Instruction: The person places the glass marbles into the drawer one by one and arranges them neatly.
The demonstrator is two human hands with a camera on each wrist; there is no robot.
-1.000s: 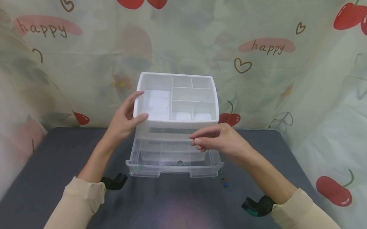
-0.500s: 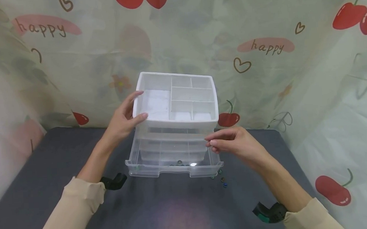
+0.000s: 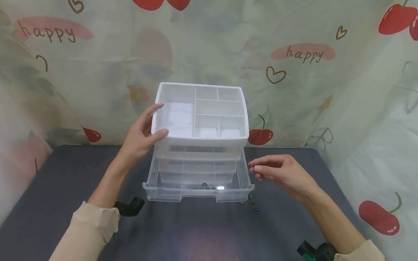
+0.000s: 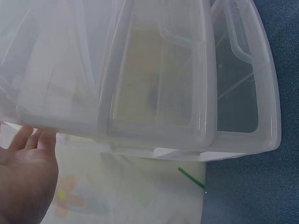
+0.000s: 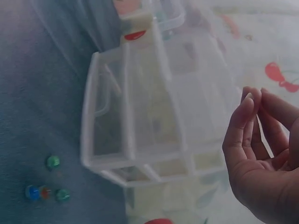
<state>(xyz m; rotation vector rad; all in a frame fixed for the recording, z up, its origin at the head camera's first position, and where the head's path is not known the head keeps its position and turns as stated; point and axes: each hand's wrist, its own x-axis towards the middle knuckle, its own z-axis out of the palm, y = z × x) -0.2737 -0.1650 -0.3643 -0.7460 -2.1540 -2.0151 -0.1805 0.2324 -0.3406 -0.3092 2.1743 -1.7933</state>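
1. Left grip (image 3: 138, 140) holds the white plastic compartment tray (image 3: 176, 120) at its left rim, thumb and a fingertip hooked over the edge. That tray sits above the clear drawers, its pockets facing up toward the head camera.

2. Right grip (image 3: 280, 172) is narrow: in the right wrist view, thumb and fingertips meet. Whether anything small sits between them I cannot tell.

3. Below the tray, the wide clear plastic bottom drawer (image 3: 198, 193) juts farthest forward, and the right grip hangs just right of it. A few small round glassy marbles (image 3: 204, 184) lie inside, near the front wall.

4. Four loose marbles rest on the dark grey table (image 3: 207, 233) by the drawer's front right corner: two green ones (image 5: 53, 162), a blue one (image 5: 32, 192) and an orange-brown one (image 5: 45, 192), the last two side by side.

5. For good handling, I would brace the unit from the left so the jutting drawer does not tip it. Loose marbles probably roll at a nudge — best approached from above, one at a time, with a light pinch, and let go low over the drawer floor.
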